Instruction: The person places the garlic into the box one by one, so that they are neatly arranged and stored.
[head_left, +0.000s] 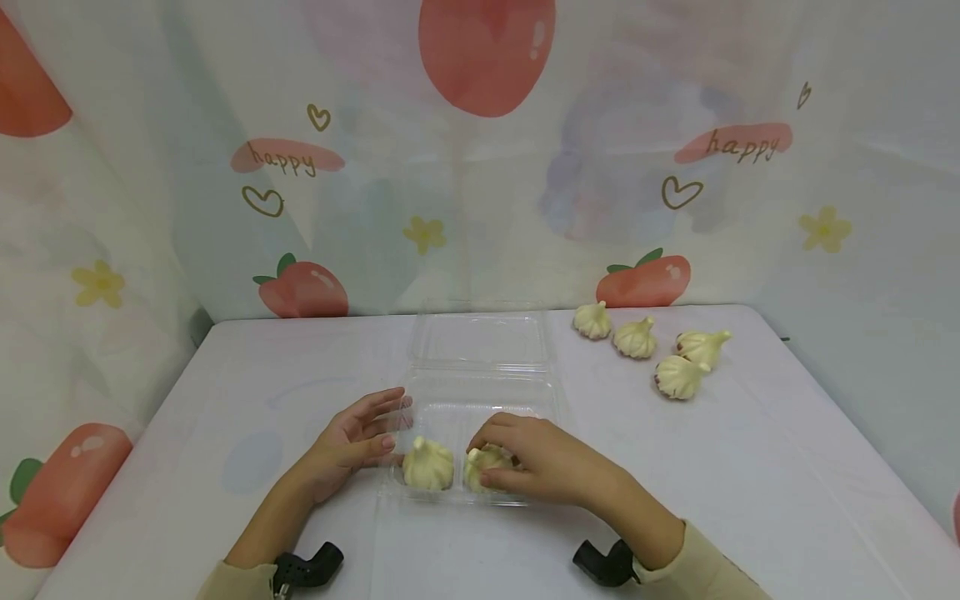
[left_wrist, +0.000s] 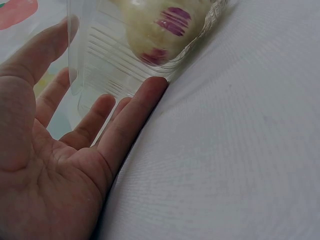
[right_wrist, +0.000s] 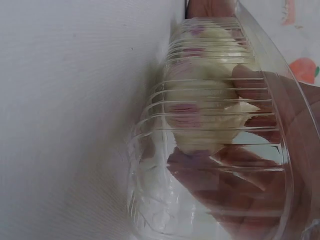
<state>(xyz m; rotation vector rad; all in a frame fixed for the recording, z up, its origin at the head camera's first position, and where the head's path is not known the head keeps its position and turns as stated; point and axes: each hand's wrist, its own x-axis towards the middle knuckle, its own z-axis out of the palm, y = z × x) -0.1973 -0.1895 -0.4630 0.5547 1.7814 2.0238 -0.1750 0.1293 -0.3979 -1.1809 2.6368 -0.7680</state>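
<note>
So the biggest thing here is a pale cloth backdrop printed with red fruit, yellow flowers and "happy" in brown script. In front of it there's a counter with a white cover. Clock directions are from the head view, with 12 at the backdrop.

Next down is a clear, ribbed plastic clamshell box, running from mid-counter toward 12, lid flipped back that way.

Right hand comes in from the box's 4 o'clock, thumb and fingers curled around a bulb. Left hand is at the box's 8 to 9 o'clock, fingers loosely spread, gripping nothing, tips right at the side wall. Each wrist has a chunky black plastic gadget strapped on, left and right.

Smallest stuff: 6 pale yellow, pleated garlic bulbs. The gripped bulb is in the box's 5 o'clock compartment, and a second bulb sits at 7, purple patches showing from the left wrist. The other 4 bulbs are loose on the counter around 1 to 2 o'clock.
</note>
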